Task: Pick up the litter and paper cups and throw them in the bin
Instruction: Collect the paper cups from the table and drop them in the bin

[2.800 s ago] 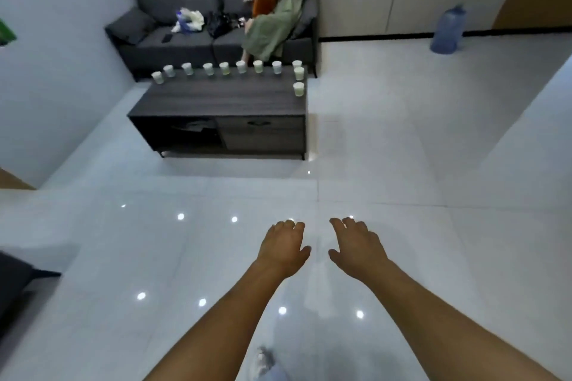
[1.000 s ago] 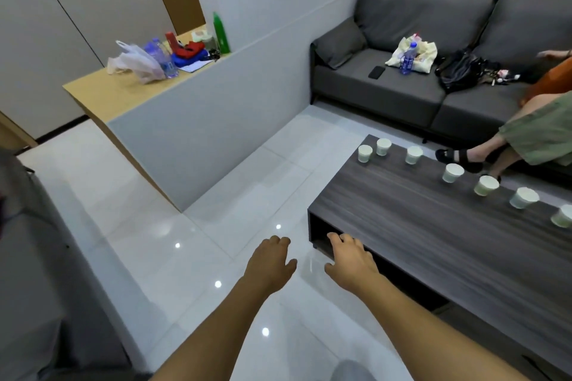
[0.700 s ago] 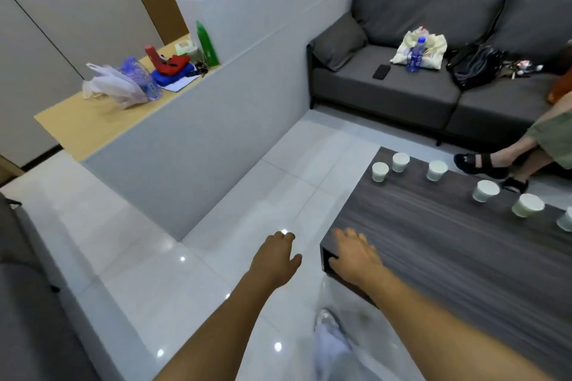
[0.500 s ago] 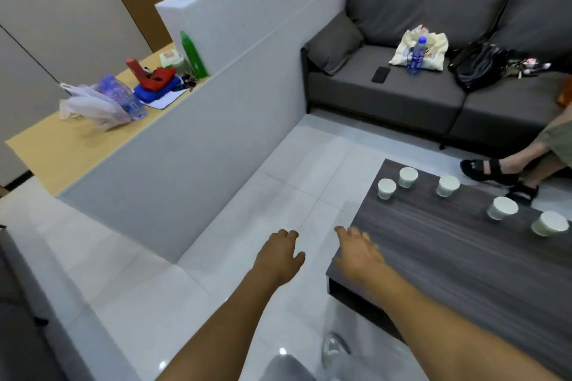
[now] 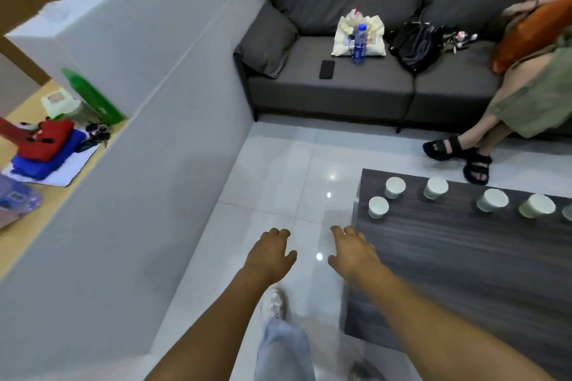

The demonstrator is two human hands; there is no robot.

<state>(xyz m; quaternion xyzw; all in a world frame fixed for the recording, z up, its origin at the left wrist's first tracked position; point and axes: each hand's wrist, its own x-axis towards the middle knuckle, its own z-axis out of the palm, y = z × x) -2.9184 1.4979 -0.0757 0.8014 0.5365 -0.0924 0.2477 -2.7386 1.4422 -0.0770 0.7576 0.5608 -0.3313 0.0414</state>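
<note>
So both hands are out in front, palms down, fingers loose and a bit curled, holding nothing at all. Left hand [image 5: 272, 254] hangs over the white tile floor [image 5: 278, 176] around bottom centre of the frame, and the right hand [image 5: 353, 249] sits just beside it, hovering right at the left edge of the dark wood coffee table [image 5: 464, 260]. Can't tell if the right fingertips actually touch the table edge.

Paper cups [image 5: 378, 206] are lined up along the far side of that table, right of centre: one near the left corner, then more running off toward the right edge of the frame. All upright, all apart from both hands.

Further out, a grey sofa [image 5: 356, 83] fills the top of the frame with a phone [image 5: 327, 69], a water bottle [image 5: 359, 43] against a pale bag, and a black handbag [image 5: 418, 46] on it. Someone sits at the upper right, sandalled feet on the floor. A white partition wall [image 5: 148, 102] runs down the left, with a cluttered desk behind it at the far left.
</note>
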